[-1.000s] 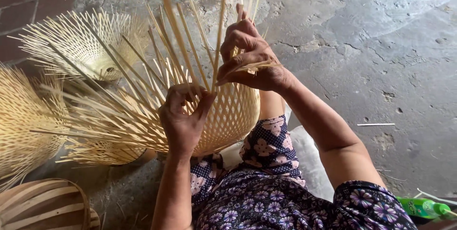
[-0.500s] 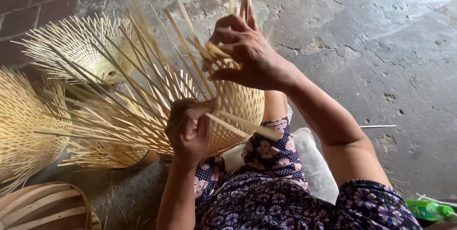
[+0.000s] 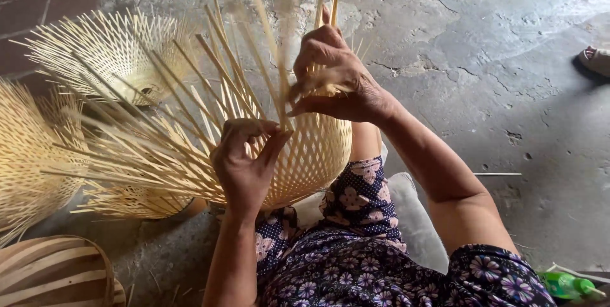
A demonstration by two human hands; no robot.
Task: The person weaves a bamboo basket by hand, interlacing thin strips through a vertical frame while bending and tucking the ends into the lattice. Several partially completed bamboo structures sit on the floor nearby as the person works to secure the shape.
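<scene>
the half-woven basket [image 3: 305, 154] rests on the person's knee; more unfinished baskets [image 3: 108, 53] lie to its left, a bottle [image 3: 565, 285] far right.

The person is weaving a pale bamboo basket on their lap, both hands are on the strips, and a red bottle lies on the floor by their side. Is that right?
Nearly. The head view shows the bottle at the lower right is green, not red. The rest holds: the left hand and right hand both grip the thin loose strips of the pale woven bamboo basket resting on the person's lap.
</scene>
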